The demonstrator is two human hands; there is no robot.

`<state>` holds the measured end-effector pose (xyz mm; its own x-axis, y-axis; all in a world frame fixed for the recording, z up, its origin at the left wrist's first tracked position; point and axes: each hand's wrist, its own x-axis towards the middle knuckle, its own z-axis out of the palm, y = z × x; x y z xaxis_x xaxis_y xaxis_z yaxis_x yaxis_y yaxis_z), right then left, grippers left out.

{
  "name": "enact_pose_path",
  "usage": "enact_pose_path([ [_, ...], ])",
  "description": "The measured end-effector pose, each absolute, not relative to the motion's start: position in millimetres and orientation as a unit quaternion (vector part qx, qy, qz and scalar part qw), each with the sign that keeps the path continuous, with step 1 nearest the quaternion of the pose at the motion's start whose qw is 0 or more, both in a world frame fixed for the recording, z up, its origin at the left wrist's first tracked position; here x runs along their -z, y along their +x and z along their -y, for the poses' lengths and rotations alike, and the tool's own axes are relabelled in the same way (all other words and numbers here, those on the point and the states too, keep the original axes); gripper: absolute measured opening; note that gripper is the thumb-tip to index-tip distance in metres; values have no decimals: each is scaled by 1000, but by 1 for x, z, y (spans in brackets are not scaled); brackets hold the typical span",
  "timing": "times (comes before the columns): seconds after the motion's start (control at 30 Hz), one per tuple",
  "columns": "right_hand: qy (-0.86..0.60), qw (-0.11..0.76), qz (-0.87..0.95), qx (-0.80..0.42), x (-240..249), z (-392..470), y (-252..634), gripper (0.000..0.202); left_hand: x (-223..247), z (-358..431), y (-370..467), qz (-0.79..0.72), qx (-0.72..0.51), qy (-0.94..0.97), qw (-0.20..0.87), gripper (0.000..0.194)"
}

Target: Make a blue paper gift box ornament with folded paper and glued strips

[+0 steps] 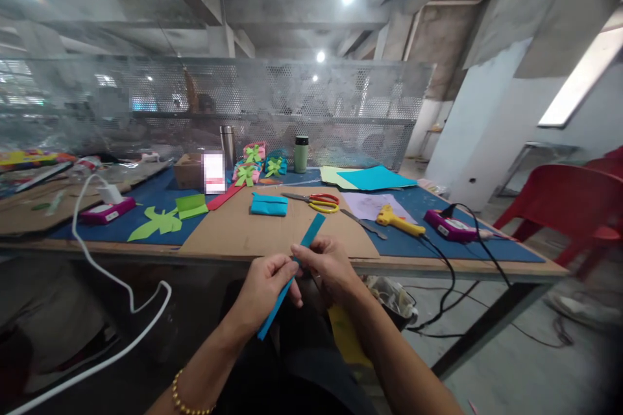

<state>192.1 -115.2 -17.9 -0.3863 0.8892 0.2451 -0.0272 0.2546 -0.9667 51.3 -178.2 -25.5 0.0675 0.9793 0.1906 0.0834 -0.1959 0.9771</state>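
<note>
A narrow blue strip (313, 229) slants between my hands, just in front of the table's front edge. My left hand (269, 283) pinches its lower part, and the strip's end hangs down below. Higher up, my right hand (327, 264) pinches the same strip between thumb and fingers. On the brown cardboard (233, 227) ahead lie a folded blue piece (269, 205) and scissors (324, 201) with red and yellow handles. A metal blade-like tool (365, 224) rests across the cardboard's right edge.
Yellow glue gun (402, 221) and purple power box (450, 225) sit right, cables hanging over the edge. Blue sheets (377, 177), a green bottle (301, 154), a steel flask (227, 144) and decorated pieces (247, 174) stand behind. Green cutouts (158, 223) and another purple box (108, 210) lie left.
</note>
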Motion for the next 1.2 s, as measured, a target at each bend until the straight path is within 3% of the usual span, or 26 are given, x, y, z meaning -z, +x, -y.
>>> enact_pose_path([
  [0.17, -336, 493, 631, -496, 12, 90, 206, 47, 35, 195, 49, -459, -491, 566, 478, 36],
  [0.33, -364, 611, 565, -417, 0, 65, 233, 48, 43, 203, 44, -473, -483, 555, 485, 34],
  [0.4, -355, 585, 589, -430, 2, 75, 233, 49, 42, 199, 45, -478, -503, 547, 469, 33],
  [0.53, -330, 407, 688, -502, 21, 117, 212, 53, 38, 189, 52, -474, -520, 557, 441, 33],
  [0.67, -321, 466, 685, -459, 38, 134, 194, 40, 41, 186, 54, -477, -513, 574, 424, 35],
  [0.93, -384, 552, 599, -435, 29, 113, 215, 48, 58, 201, 46, -470, -489, 576, 456, 36],
  [1.2, -368, 547, 556, -506, 27, 102, 208, 46, 66, 203, 39, -504, -492, 599, 380, 33],
])
